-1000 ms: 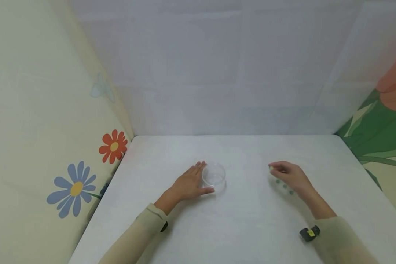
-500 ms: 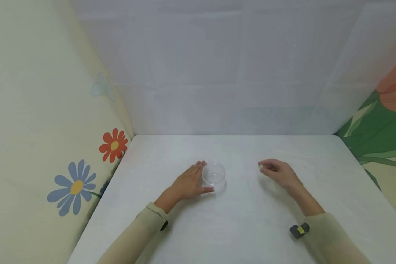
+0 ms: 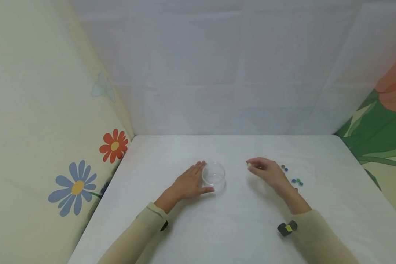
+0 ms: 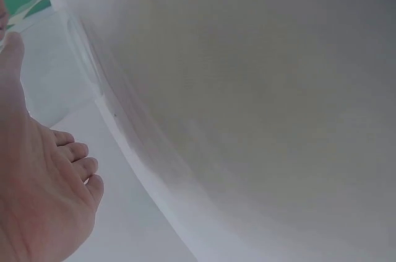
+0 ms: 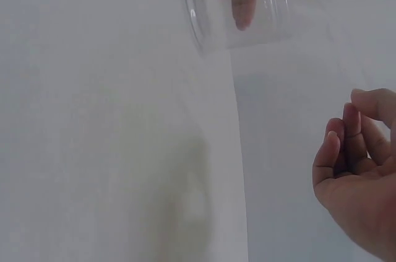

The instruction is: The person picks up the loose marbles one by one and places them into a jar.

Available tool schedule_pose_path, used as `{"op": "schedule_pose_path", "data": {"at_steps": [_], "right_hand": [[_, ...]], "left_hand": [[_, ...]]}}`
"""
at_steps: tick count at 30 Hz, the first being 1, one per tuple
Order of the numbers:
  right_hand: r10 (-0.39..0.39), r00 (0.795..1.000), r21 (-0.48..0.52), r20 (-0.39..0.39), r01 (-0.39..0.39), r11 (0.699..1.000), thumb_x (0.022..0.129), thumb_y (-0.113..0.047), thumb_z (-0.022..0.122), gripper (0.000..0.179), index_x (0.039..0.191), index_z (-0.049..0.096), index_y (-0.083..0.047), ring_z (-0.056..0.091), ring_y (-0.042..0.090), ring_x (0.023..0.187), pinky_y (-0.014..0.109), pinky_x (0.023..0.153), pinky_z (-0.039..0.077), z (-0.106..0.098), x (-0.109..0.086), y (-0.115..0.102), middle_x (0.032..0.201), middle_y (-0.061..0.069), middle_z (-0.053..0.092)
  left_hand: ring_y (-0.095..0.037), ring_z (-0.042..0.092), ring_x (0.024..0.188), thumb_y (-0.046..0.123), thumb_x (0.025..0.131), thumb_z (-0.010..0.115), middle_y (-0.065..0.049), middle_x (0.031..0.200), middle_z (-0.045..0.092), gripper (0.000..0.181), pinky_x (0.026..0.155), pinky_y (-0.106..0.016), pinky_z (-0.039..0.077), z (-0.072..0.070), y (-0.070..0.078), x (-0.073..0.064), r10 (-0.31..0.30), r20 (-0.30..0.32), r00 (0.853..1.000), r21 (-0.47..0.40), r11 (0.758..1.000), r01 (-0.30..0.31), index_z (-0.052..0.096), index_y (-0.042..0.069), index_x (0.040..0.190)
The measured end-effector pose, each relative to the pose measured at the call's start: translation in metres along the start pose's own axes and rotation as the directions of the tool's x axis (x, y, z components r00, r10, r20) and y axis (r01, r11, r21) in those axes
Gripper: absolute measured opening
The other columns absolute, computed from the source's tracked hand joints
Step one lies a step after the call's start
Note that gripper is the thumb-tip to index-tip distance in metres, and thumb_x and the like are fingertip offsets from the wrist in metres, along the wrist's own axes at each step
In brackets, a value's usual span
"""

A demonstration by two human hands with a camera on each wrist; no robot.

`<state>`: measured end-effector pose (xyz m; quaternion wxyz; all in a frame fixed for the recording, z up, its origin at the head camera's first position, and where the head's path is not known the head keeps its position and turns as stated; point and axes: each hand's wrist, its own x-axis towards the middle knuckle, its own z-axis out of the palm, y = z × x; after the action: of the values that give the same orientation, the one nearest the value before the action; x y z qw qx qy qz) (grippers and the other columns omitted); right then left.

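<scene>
white surface [image 3: 184, 238], & on it the clear round cylindrical dish [image 3: 213, 186], glass or plastic, can't tell which; all places below are rel. to it. l hand [image 3: 186, 184] is on the dish's left: fingers straight along the far side, thumb out along the near side, spread, not gripping; touching or just beside the wall, can't tell. r hand [image 3: 267, 171] is right of the dish, raised & apart from it, thumb & fingertips pinching a small pale yellow-green round bead [image 3: 249, 164]. bead doesn't show in the r wrist view, so exact grip unclear. farther right of the dish, past the r hand: loose small glossy blue, green & brown beads [image 3: 298, 180]; some may be hidden by the wrist.

risks, as a judgement: bead's tiny & prob smooth, held by the tips only, so a slight slip or over-squeeze cd pop it out; being round, it'd prob roll, poss. away from the dish. clear rim's hard to see, so a low approach cd clip the wall & knock bead loose. l hand only flanks the dish, so a bump from the right cd slide or tip it. r forearm's close to the loose beads; a low sleeve or wrist cd scatter them.
</scene>
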<state>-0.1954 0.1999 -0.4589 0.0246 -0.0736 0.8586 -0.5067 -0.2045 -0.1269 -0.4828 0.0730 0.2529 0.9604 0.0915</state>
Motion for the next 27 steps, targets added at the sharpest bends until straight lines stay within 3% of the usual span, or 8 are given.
{"op": "schedule_pose_path", "data": {"at_steps": [20, 27], "right_hand": [[-0.066, 0.992, 0.08, 0.106, 0.057, 0.995, 0.097, -0.023, 0.071, 0.028, 0.123, 0.071, -0.013, 0.066, 0.021, 0.101, 0.035, 0.085, 0.058, 0.038, 0.011, -0.03, 0.111, 0.004, 0.072], [-0.069, 0.99, 0.073, 0.126, 0.06, 0.996, 0.096, -0.022, 0.072, 0.028, 0.122, 0.072, -0.013, 0.066, 0.021, 0.102, 0.038, 0.089, 0.058, 0.049, 0.015, -0.036, 0.109, 0.003, 0.072]], "left_hand": [[-0.023, 0.014, 0.156, 0.078, 0.089, 0.052, -0.011, 0.169, 0.019, 0.11, 0.128, -0.038, 0.017, 0.003, -0.003, 0.004, 0.0, -0.015, 1.0, 0.054, 0.999, 0.0, 0.018, 0.002, 0.161], [-0.024, 0.017, 0.156, 0.078, 0.089, 0.051, -0.014, 0.167, 0.022, 0.109, 0.127, -0.038, 0.018, 0.004, -0.003, 0.004, 0.03, -0.044, 0.999, 0.076, 0.997, -0.027, 0.021, 0.0, 0.16]]}}
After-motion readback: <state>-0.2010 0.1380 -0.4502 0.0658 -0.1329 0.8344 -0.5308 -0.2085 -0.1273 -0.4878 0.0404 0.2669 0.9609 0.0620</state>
